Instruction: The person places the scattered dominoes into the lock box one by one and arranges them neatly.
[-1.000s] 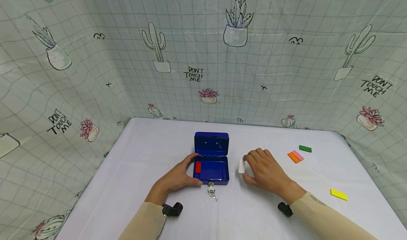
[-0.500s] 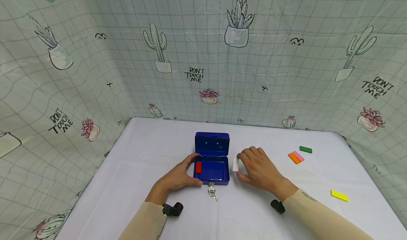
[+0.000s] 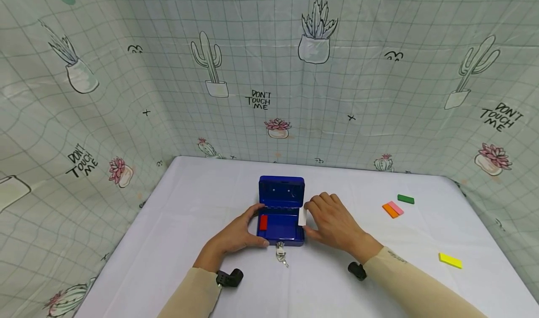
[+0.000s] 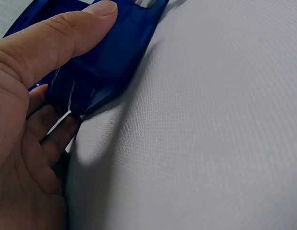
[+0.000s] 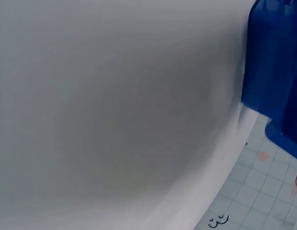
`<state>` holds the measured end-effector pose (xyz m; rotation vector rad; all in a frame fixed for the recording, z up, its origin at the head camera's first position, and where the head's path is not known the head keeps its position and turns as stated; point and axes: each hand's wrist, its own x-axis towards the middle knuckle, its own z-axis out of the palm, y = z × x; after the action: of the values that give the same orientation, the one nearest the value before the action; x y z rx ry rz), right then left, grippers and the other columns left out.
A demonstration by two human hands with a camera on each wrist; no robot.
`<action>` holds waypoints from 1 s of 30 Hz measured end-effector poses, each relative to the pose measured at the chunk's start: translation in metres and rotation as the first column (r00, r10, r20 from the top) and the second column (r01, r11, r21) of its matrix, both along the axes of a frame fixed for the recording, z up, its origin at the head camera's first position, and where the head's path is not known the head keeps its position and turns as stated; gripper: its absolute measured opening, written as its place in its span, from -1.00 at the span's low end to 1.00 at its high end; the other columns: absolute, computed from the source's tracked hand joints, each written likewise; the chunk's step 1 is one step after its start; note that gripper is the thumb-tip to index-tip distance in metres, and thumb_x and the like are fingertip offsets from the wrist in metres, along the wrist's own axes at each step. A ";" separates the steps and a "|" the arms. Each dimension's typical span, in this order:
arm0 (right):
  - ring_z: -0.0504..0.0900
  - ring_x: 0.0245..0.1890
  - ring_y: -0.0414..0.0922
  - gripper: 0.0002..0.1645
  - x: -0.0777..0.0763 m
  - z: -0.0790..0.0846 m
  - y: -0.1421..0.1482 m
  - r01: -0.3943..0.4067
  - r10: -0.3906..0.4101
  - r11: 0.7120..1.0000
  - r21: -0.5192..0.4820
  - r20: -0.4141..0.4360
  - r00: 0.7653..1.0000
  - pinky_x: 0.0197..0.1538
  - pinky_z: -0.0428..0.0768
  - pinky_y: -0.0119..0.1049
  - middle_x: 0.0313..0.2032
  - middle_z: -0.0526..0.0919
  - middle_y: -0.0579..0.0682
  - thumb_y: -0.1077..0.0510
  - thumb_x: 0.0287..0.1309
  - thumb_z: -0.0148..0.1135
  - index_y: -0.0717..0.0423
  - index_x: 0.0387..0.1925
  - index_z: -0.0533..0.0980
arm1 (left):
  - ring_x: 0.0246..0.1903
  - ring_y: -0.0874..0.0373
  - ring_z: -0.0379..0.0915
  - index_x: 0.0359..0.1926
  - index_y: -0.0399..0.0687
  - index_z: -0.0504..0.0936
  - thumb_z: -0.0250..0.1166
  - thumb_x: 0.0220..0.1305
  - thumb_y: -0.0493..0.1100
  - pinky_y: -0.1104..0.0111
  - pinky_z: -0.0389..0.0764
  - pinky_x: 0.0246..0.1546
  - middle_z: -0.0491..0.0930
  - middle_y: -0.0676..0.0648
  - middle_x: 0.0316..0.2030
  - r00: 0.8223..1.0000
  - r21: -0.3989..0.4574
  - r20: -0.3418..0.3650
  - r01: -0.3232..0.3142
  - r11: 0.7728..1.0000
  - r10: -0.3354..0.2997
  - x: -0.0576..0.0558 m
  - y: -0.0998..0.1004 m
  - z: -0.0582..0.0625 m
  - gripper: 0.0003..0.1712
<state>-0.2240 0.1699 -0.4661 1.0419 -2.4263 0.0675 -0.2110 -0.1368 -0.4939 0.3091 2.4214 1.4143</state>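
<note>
A small blue metal cash box [image 3: 281,244] stands with its lid [image 3: 281,191] raised, a red block [image 3: 263,222] lying along the left side inside. My left hand [image 3: 236,234] holds the box's left end, thumb at the front and fingers toward the back; the left wrist view shows the thumb [image 4: 62,40] across the blue wall. Between thumb and fingers my right hand [image 3: 334,224] pinches a white block [image 3: 302,216], which overlaps the box's right rim in the head view. In the right wrist view the box's blue side [image 5: 270,62] shows, but the hand does not.
Keys [image 3: 281,257] hang from the lock at the box's front. To the right on the white tablecloth [image 3: 358,182] lie an orange block [image 3: 390,210], a pink block [image 3: 396,207], a green block [image 3: 406,199] and a yellow block [image 3: 450,260]. A patterned curtain [image 3: 252,65] rises behind.
My right hand has carried the white block leftward, from the cloth beside the box to over its right rim. The left hand has stayed on the box.
</note>
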 end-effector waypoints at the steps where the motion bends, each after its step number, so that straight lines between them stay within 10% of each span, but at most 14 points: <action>1: 0.50 -0.15 -0.02 -0.45 0.000 0.000 -0.002 -0.002 0.002 1.000 0.000 -0.002 1.000 -0.12 0.42 -0.17 -0.17 0.64 -0.01 -0.20 0.13 0.46 0.12 -0.05 0.59 | 0.63 -0.22 0.00 0.65 0.18 0.18 0.73 -0.04 -0.01 -0.28 0.03 0.58 0.14 -0.18 0.64 1.000 -0.003 0.001 0.000 1.000 0.000 0.000 0.000 0.000 0.30; 30: 0.46 -0.19 -0.04 -0.45 -0.009 -0.003 -0.058 -0.029 0.026 0.991 0.133 0.027 0.999 -0.16 0.42 -0.22 -0.20 0.65 -0.02 -0.24 0.20 0.45 0.10 -0.03 0.66 | 0.62 -0.21 0.02 0.65 0.19 0.18 0.72 -0.02 0.00 -0.28 0.04 0.58 0.15 -0.18 0.64 1.000 0.006 0.008 0.017 1.000 -0.017 -0.001 -0.002 0.001 0.27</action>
<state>-0.2333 0.1116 -0.4691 1.1392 -2.4675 -0.0745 -0.2118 -0.1391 -0.4930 0.3239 2.4023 1.4131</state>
